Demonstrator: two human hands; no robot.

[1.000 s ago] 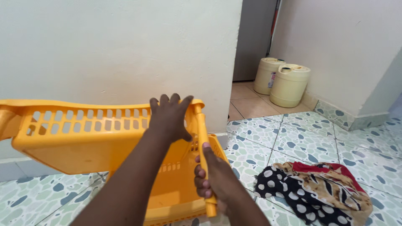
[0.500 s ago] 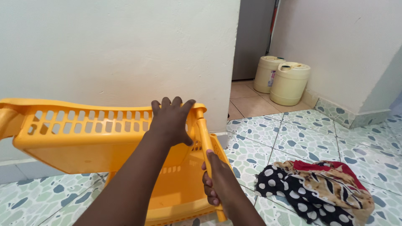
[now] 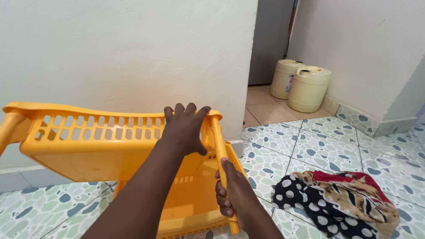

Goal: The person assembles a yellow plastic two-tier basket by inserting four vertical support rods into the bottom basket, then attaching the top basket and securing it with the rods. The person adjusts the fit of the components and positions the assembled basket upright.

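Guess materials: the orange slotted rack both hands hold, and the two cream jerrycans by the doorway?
Orange slotted rack: looks like moulded plastic, uniform colour, slightly glossy, rounded edges and moulded slots. Left hand lies over its top rail, right hand wraps a post. Cream jerrycans: probably blow-moulded plastic, matte, faintly translucent, ridged shoulders.

Domestic interior, likely a home's wash or utility corner. Evidence: pebble-patterned tiled floor [image 3: 336, 146] with matching skirting, plain plastered walls [image 3: 124, 53], two cream plastic jerrycans [image 3: 302, 85] by a doorway, heaped patterned clothes [image 3: 338, 199] on the floor, yellow plastic rack [image 3: 106, 146].
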